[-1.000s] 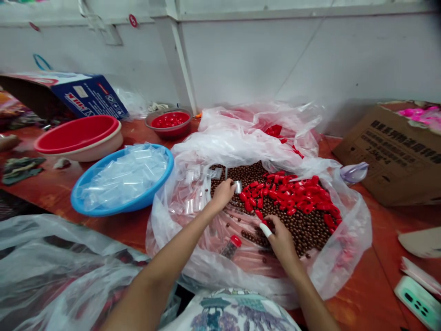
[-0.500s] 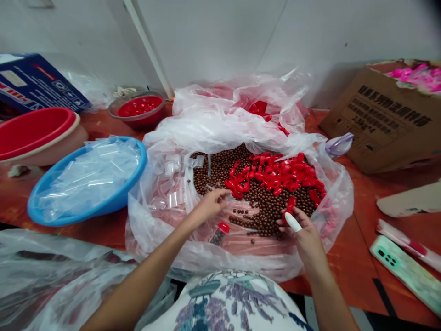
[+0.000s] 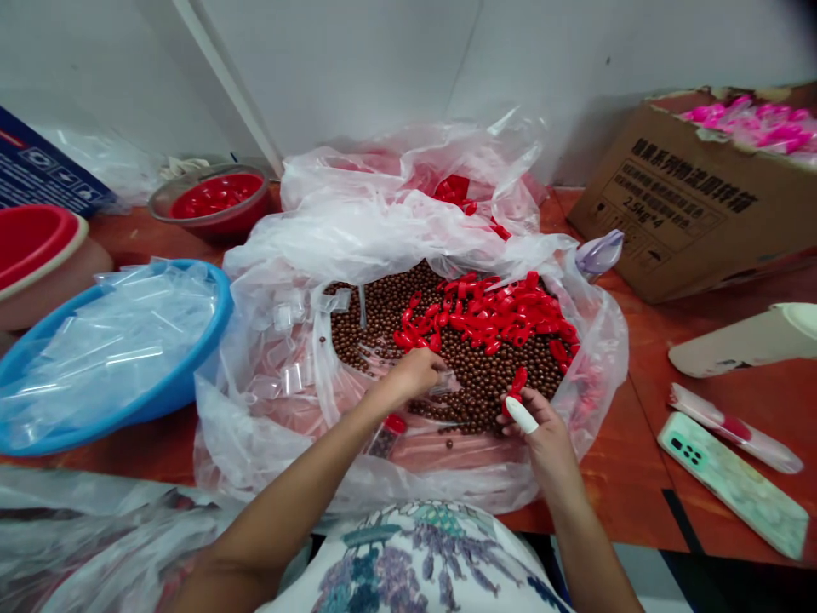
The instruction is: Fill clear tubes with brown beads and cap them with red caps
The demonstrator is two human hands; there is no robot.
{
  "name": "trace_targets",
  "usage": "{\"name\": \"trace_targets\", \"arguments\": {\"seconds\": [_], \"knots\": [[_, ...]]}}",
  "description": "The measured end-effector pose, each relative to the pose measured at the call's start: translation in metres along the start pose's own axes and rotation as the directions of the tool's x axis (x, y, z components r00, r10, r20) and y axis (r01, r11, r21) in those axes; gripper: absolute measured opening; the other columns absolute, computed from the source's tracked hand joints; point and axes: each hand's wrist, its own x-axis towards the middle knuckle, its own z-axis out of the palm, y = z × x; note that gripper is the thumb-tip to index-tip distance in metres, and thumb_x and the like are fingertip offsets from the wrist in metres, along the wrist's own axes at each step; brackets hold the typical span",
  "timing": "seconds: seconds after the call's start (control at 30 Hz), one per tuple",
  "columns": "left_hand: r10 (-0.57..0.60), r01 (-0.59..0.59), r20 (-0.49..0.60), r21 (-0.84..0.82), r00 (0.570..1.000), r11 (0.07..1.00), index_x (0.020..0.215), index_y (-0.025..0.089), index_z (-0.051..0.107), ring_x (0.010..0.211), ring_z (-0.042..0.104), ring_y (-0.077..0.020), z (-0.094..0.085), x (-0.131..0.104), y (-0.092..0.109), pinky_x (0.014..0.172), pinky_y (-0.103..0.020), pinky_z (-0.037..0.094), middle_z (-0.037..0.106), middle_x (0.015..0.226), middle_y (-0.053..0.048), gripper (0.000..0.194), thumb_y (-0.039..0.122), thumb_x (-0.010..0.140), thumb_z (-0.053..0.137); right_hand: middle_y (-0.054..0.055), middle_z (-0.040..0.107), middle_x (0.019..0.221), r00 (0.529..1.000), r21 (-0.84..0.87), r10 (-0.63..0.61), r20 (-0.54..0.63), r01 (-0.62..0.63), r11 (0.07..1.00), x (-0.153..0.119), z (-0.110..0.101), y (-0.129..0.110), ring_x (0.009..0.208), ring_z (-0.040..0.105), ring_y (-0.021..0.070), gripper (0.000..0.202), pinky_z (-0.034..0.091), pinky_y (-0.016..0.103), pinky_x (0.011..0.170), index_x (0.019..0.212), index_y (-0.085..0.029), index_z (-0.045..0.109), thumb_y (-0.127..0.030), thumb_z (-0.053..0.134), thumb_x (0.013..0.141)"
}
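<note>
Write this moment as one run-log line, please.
left hand: at brown balls, grip unclear; right hand: holding red piece; scene: plastic bag, blue basin

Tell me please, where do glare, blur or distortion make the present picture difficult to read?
Head view: white glare streaks on the clear plastic sleeves in the blue basin; head view: the clear piece by the left hand blends into its background; head view: the cardboard box leans outward, perhaps from wide-lens distortion; head view: the top right corner is darkened.
</note>
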Motion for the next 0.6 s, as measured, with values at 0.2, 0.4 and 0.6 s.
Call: {"name": "trace_targets", "arguments": {"seconds": [0.2, 0.4, 0.6], "knots": [[-0.068, 0.069, 0.012, -0.098, 0.998, 0.993, 0.089, 0.016, 0.072, 0.070, 0.060, -0.0169, 0.000, -0.008, -0.025, 0.064, -0.023, 0.042, 0.071, 0.080, -0.003, 0.027, 0.016, 0.065, 0.060, -0.001, 0.063, 0.084, 1.000, -0.024, 0.010, 0.009, -0.010, 1.000, 0.002, 0.001, 0.003, 0.059, 0.059, 0.0112, 0.033, 0.047, 0.020, 0.048, 0.095, -0.023, 0.060, -0.035, 0.072, 0.066], [-0.081, 0.017, -0.132, -0.431, 0.988, 0.902, 0.092, 0.015, 0.071, 0.064, 0.059, -0.0154, 0.036, 0.012, -0.014, 0.061, -0.025, 0.045, 0.070, 0.082, -0.005, 0.027, 0.018, 0.067, 0.063, -0.002, 0.062, 0.079, 1.000, -0.031, -0.012, 0.001, 0.012, 0.999, 0.003, 0.008, 0.003, 0.057, 0.057, 0.0098, 0.031, 0.047, 0.021, 0.050, 0.098, -0.023, 0.058, -0.039, 0.066, 0.073], [-0.083, 0.051, -0.056, -0.430, 0.995, 0.901, 0.094, 0.013, 0.070, 0.056, 0.055, -0.0127, 0.028, 0.018, -0.014, 0.055, -0.024, 0.043, 0.069, 0.075, -0.005, 0.028, 0.017, 0.068, 0.061, -0.001, 0.061, 0.078, 0.999, -0.037, -0.021, -0.033, 0.020, 0.999, 0.002, 0.003, 0.006, 0.061, 0.058, 0.0116, 0.030, 0.048, 0.022, 0.053, 0.098, -0.024, 0.057, -0.042, 0.063, 0.075]]}}
